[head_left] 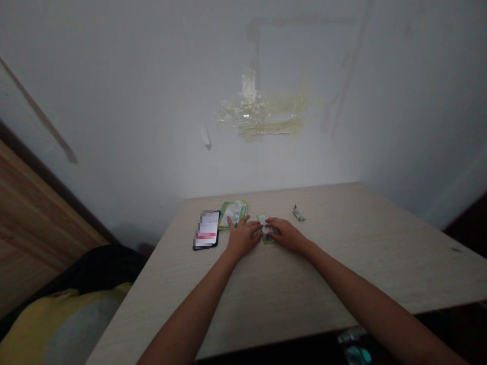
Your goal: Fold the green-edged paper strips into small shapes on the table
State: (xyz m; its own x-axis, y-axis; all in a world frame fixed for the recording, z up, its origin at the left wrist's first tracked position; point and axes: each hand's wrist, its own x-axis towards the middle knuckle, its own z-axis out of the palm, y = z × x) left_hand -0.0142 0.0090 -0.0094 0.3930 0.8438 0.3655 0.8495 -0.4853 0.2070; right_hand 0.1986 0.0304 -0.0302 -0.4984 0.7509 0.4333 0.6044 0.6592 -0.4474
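A small printed wrapper [262, 219], white and green with a darker lower end, lies on the table between my two hands. My left hand [242, 237] grips its left edge with thumb and forefinger, while the outer fingers spread toward a stack of green and white printed packets [233, 213]. From the other side, my right hand [286, 234] has thumb and fingers on the wrapper, covering part of it. How firmly each hand pinches it is hard to see.
A phone [207, 229] with a lit screen lies left of the stack. To the right is a small folded wrapper [299, 213]. The pale wooden table [335, 213] meets a wall [144, 101] with tape remnants [249, 109]. Yellow and grey fabric [72, 324] sits at lower left.
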